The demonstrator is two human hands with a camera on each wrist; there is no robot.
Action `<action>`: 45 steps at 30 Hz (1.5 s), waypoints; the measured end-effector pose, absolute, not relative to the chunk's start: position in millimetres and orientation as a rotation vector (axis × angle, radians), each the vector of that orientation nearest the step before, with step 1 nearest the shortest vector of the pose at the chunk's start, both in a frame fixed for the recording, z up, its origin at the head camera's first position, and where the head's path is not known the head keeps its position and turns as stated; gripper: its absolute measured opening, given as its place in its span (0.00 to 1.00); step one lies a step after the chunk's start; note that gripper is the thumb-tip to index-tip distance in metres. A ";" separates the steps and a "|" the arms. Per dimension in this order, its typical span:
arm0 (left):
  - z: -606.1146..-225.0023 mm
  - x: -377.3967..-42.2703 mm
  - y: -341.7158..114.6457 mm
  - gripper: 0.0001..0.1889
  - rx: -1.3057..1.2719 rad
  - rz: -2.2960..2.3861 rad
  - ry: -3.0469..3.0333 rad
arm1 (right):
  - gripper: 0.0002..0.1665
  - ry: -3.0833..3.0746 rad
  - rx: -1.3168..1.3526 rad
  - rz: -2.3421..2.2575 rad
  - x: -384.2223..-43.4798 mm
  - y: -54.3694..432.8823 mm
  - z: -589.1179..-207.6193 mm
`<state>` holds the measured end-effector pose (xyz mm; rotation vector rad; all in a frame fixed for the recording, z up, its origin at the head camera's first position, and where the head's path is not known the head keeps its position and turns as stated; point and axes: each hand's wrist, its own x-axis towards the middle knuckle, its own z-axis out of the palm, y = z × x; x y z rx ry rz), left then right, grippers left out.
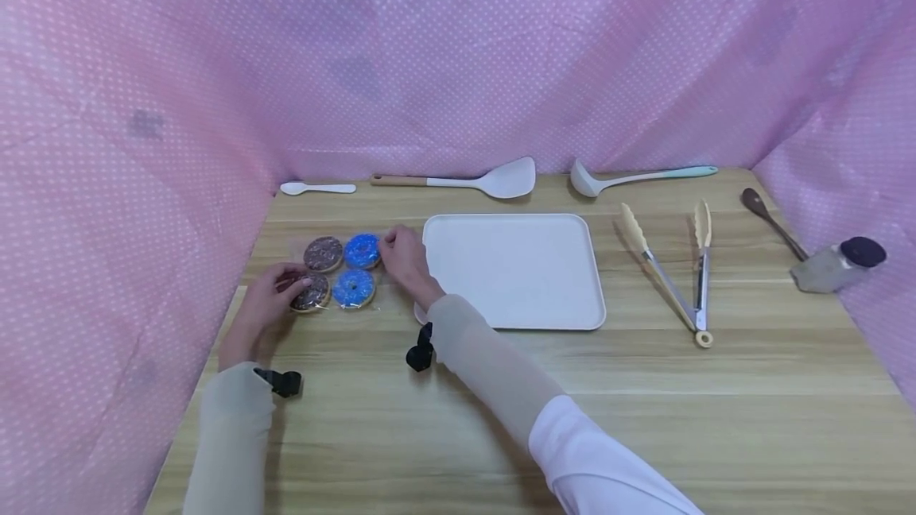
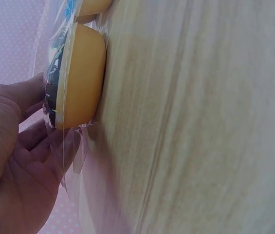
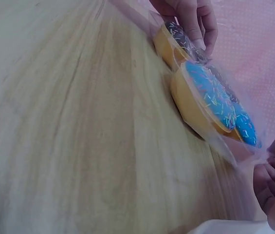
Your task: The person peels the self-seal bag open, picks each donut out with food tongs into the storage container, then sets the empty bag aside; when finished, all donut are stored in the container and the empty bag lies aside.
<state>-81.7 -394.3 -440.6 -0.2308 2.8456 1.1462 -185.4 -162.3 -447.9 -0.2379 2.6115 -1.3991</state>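
Doughnuts [image 1: 351,296] with sprinkle-speckled tops, two brown and two blue over smooth tan bases, lie in a glossy, clear plastic wrapper [image 3: 244,155] on the streaked wood-grain table [image 1: 501,420], left of a flat, white, round-cornered tray [image 1: 511,272]. The left hand [image 1: 266,300] grips the wrapper at the nearer brown ring; the right hand [image 1: 409,261] pinches its edge beside the farther blue one.

The brown donuts [image 1: 324,259] and the blue donuts [image 1: 354,299] have sprinkles [image 3: 210,92] of several colours, and their sides [image 2: 82,78] are golden yellow. The cloth [image 1: 458,62] is pink with small white dots, the tray [image 1: 511,272] is white, the table [image 1: 365,443] is light brown with darker wood stripes
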 end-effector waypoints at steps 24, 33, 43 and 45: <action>-440.3 -80.5 -392.5 0.22 -0.224 1.063 2.867 | 0.07 2.548 0.020 -1.560 -184.7 -142.3 -442.7; -440.1 -80.4 -394.0 0.23 -0.257 1.087 2.845 | 0.07 2.580 -0.054 -1.538 -186.9 -134.9 -440.6; -437.7 -86.1 -400.5 0.25 -0.260 1.142 2.844 | 0.09 2.572 -0.165 -1.626 -185.2 -125.9 -437.8; -438.4 -89.9 -402.1 0.25 -0.210 1.143 2.888 | 0.10 2.565 -0.197 -1.640 -184.3 -124.0 -439.1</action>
